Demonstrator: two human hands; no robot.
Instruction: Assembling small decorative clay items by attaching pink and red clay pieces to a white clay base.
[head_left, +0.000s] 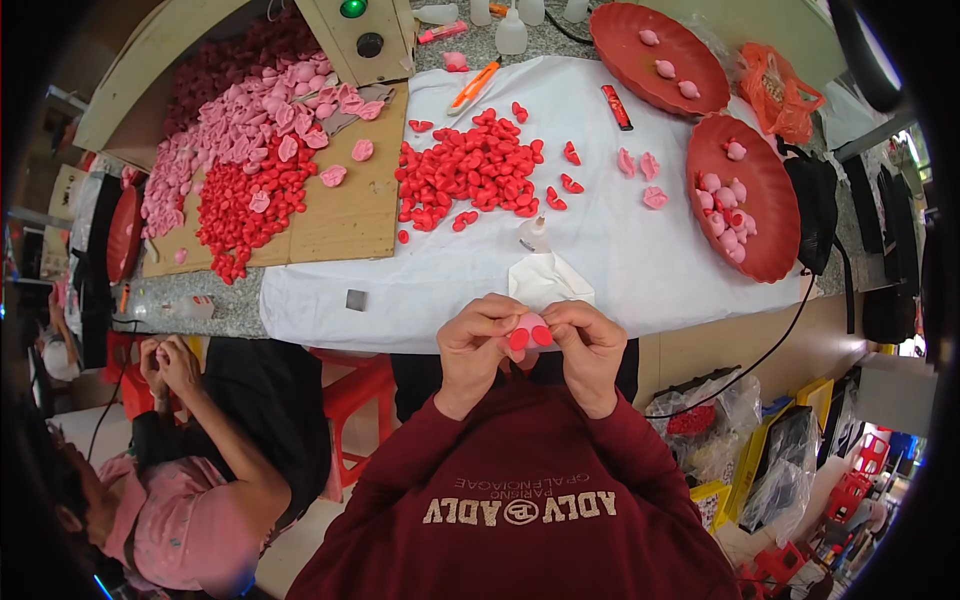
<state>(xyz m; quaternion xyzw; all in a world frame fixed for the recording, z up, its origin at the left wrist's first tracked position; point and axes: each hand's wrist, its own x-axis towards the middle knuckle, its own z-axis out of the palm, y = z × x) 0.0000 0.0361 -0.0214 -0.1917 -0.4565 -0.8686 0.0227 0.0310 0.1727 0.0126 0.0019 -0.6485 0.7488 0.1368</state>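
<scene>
Held between both hands, just in front of the table's near edge, is a small pink rubbery figure (531, 320) with two red oval feet. My left hand (472, 350) pinches its left side with thumb and fingers. On the other side, my right hand (592, 348) grips it near the right foot. Right beyond the hands lies a folded white paper (552, 281), with a small clear squeeze bottle (534, 235) at its far edge. Farther back, a heap of loose red foot pieces (470, 170) covers part of the white cloth (345, 280). Several pink shell pieces (652, 197) lie to its right.
Two red scalloped plates (770, 235) (635, 60) at right hold pink figures. Cardboard (345, 215) at left bears pink parts (250, 120) and red parts (250, 205). An orange utility knife (472, 88) lies at the back. A co-worker (200, 470) sits left by a red stool (358, 405).
</scene>
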